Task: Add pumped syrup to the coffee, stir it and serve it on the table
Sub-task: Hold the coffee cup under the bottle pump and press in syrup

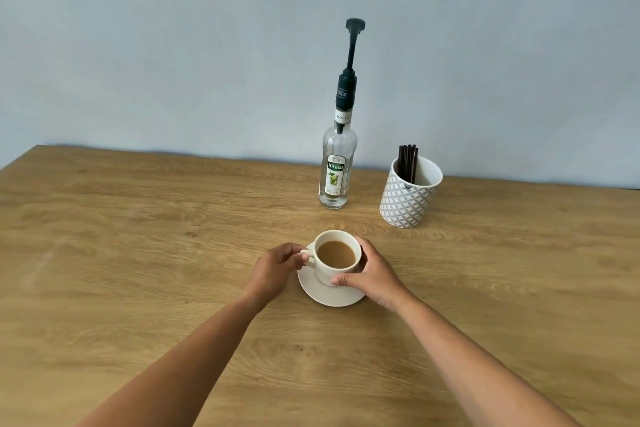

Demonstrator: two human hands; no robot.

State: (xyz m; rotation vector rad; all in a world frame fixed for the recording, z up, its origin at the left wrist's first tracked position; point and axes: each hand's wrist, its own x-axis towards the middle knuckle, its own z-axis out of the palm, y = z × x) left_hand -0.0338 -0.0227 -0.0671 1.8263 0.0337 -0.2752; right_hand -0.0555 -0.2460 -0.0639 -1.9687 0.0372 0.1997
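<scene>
Head view: your left hand (273,270) is pinching the cup (323,272) handle, right hand (372,276) wrapping its side, cup sitting on saucer (329,296); syrup bottle (337,177) standing upright directly beyond both hands.

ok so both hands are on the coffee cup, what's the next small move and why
Probably move the white ceramic cup of milky coffee forward to the clear glass syrup bottle with the dark pump. The left hand pinches its handle, the right hand wraps its side, and the bottle stands apart behind it, likely too far to pump into it.
</scene>
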